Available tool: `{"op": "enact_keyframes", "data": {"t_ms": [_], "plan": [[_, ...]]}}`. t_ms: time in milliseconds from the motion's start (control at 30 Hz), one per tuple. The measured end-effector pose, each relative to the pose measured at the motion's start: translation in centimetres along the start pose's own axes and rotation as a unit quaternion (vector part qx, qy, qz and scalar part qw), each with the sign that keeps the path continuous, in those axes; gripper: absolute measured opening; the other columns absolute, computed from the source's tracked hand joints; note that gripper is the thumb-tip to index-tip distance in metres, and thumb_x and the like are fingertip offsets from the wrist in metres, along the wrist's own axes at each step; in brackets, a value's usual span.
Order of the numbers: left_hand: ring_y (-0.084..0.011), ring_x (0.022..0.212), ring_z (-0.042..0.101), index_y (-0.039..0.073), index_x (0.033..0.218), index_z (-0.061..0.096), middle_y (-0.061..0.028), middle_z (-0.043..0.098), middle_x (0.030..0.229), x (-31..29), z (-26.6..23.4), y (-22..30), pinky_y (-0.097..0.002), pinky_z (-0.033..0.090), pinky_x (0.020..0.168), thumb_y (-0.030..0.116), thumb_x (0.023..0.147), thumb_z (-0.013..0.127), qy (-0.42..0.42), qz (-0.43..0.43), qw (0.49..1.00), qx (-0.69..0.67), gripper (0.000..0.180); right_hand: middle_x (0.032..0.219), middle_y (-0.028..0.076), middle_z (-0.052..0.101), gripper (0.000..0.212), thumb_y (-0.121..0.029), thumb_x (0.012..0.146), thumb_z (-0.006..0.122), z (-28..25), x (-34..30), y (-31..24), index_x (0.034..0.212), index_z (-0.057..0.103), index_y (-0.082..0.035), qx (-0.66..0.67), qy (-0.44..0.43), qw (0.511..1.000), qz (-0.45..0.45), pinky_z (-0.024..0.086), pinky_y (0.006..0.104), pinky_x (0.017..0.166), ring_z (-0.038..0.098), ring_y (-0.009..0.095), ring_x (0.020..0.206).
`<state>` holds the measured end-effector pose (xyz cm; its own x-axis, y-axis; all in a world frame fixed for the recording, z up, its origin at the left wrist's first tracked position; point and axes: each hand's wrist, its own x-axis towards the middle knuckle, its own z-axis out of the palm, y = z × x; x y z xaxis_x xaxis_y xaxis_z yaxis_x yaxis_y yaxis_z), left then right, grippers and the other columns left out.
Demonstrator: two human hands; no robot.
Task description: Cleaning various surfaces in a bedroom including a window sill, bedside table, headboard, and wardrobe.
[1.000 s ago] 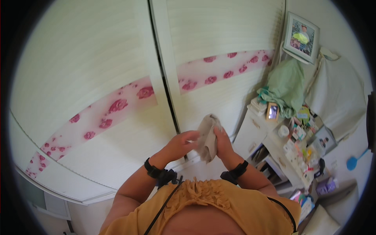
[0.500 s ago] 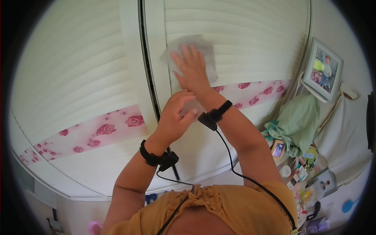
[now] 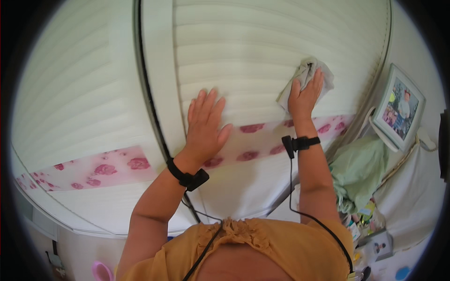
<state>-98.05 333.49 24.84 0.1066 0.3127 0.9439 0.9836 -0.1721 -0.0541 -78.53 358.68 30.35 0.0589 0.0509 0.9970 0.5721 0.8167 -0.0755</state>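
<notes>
A light grey cloth (image 3: 284,97) lies bunched and creased against the white ridged wardrobe door (image 3: 243,51). My right hand (image 3: 303,99) presses on it, thumb and fingers gathering its folds just above the pink flower-patterned band (image 3: 251,140). Farther left, my left hand (image 3: 205,126) rests on the same door near its left edge. It holds nothing, and its fingers stretch upward with the thumb out to the side. Both wrists carry a black strap with a small cabled box.
A dark upright seam (image 3: 149,86) divides the two door panels. To the right hang a framed photo (image 3: 401,110) and a pale green cloth (image 3: 361,168), above a cluttered surface with several small items. A pink round object (image 3: 101,270) stands at lower left.
My right hand has moved to the right across the door with the cloth, which is now bunched rather than spread. My left hand has come up and flattened onto the door.
</notes>
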Motion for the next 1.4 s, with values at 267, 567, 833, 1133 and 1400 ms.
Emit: {"op": "enact_keyframes", "data": {"t_ms": [267, 567, 833, 1133, 1400], "plan": [[-0.0457, 0.147, 0.028, -0.002, 0.148, 0.038, -0.0252, 0.037, 0.155, -0.9, 2.8, -1.3, -0.0603, 0.018, 0.118, 0.029, 0.088, 0.065, 0.034, 0.004, 0.990, 0.135, 0.072, 0.153, 0.016, 0.041, 0.072, -0.027, 0.080, 0.075, 1.3, 2.2, -10.8, 0.143, 0.047, -0.007, 0.174, -0.124, 0.962, -0.171, 0.034, 0.0552, 0.108, 0.036, 0.034, 0.143], [-0.0445, 0.148, 0.028, 0.000, 0.148, 0.042, -0.0240, 0.037, 0.156, -1.0, 2.8, -1.1, -0.0599, 0.016, 0.118, 0.034, 0.091, 0.062, -0.040, 0.012, 0.971, 0.235, 0.069, 0.153, 0.012, 0.046, 0.073, -0.014, 0.073, 0.074, -0.8, -1.0, 3.6, 0.143, 0.051, -0.012, 0.143, -0.108, 0.965, -0.193, 0.050, 0.0399, 0.090, 0.057, 0.025, 0.126], [-0.0438, 0.148, 0.028, 0.002, 0.146, 0.046, -0.0226, 0.037, 0.157, -0.2, 3.3, -0.1, -0.0596, 0.016, 0.118, 0.035, 0.088, 0.067, -0.036, 0.006, 0.969, 0.245, 0.070, 0.145, 0.029, 0.043, 0.064, -0.018, 0.088, 0.065, 0.6, -1.5, 10.2, 0.144, 0.043, 0.003, 0.008, 0.092, 0.991, 0.095, 0.025, 0.0535, 0.117, 0.035, 0.048, 0.137], [-0.0415, 0.149, 0.028, 0.004, 0.147, 0.046, -0.0198, 0.037, 0.157, -0.7, 3.0, -0.6, -0.0580, 0.015, 0.119, 0.035, 0.086, 0.069, -0.043, 0.007, 0.967, 0.250, 0.071, 0.149, 0.006, 0.051, 0.066, -0.010, 0.074, 0.069, -1.6, -7.1, -1.7, 0.138, 0.058, -0.022, 0.194, -0.230, 0.922, -0.245, 0.040, 0.0501, 0.106, 0.046, 0.028, 0.138], [-0.0410, 0.149, 0.027, 0.004, 0.147, 0.045, -0.0199, 0.037, 0.157, -0.6, 3.3, -0.3, -0.0586, 0.016, 0.118, 0.034, 0.086, 0.069, -0.025, 0.014, 0.969, 0.245, 0.071, 0.148, 0.030, 0.042, 0.057, -0.014, 0.093, 0.059, -2.9, -9.0, 13.7, 0.143, 0.042, 0.009, 0.069, 0.025, 0.983, 0.169, 0.024, 0.0493, 0.119, 0.033, 0.046, 0.142]]}}
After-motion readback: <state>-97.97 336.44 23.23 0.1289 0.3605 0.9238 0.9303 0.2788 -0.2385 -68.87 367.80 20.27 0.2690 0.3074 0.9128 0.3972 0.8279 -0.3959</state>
